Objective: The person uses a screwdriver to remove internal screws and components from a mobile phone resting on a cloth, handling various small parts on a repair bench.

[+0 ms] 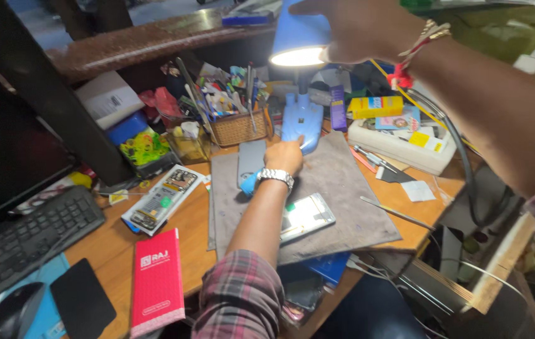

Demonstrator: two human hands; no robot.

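On a cluttered wooden desk (186, 226) beneath a stone counter ledge (135, 41), a grey mat (349, 188) lies among scattered parts, with a black keyboard (26, 235) at one side and a wicker basket (239, 127) of tools behind. At the mat's far edge stands a blue desk lamp (301, 53), lit. Its base (301, 120) is touched by the left hand (284, 156), fingers curled against it. Up high, the right hand (358, 28) wraps spread fingers over the lamp's shade.

lamp (301, 119): glossy blue plastic | mat (343, 188): grey matt cloth | desk (186, 232): smooth wood
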